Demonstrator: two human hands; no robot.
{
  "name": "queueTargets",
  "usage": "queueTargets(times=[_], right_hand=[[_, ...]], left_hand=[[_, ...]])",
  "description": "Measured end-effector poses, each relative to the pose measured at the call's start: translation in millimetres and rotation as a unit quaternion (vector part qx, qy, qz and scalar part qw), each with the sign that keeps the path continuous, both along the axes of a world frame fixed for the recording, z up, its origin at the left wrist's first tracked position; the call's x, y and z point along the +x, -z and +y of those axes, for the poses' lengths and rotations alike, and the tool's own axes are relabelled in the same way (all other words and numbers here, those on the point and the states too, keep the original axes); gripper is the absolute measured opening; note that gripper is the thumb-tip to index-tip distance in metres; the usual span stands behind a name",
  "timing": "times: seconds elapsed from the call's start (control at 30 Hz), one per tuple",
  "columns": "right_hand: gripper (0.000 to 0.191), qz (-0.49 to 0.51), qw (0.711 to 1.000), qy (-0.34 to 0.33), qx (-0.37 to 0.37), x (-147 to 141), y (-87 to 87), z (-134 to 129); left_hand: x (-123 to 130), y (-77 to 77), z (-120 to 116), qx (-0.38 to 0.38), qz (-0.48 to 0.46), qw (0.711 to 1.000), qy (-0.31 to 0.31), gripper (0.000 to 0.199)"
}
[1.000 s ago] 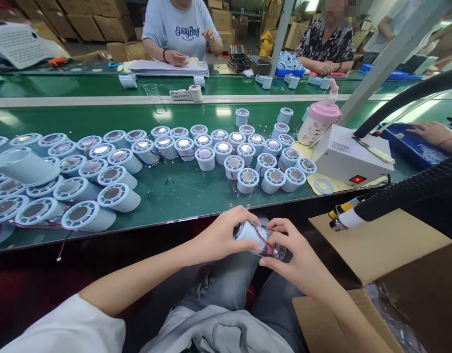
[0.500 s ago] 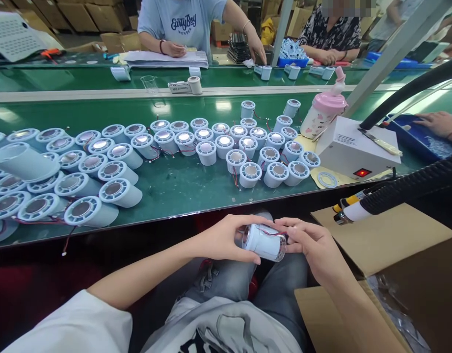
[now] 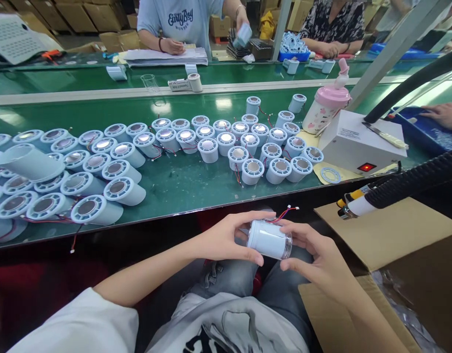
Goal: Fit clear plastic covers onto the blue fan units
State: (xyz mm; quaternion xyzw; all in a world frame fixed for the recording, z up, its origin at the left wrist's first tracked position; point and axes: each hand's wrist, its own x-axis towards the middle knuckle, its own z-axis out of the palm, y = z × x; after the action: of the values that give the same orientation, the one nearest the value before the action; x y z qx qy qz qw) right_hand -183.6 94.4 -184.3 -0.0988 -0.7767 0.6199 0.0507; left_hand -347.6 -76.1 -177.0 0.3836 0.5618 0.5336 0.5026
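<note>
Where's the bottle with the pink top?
In the head view, the bottle stands toward the right, between a light-blue cylinder on its left and the white box with the red switch.

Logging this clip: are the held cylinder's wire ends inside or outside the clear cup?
Outside: the wire ends stick up above the cup.

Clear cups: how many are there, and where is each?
2. One cup is around the blue cylinder between left hand and right hand; the far cup stands by the grey rail. The carton may hide more.
</note>
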Motion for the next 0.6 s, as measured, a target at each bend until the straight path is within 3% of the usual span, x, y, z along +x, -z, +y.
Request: queueTargets(times=[0.6], right_hand=[[0.041,-0.053,0.971,0.01,-0.232,-1.1,-3.5,-3.8]], left_hand=[[2.6,-4.5,-4.0,0.06,0.066,0.996,0.009,0.077]])
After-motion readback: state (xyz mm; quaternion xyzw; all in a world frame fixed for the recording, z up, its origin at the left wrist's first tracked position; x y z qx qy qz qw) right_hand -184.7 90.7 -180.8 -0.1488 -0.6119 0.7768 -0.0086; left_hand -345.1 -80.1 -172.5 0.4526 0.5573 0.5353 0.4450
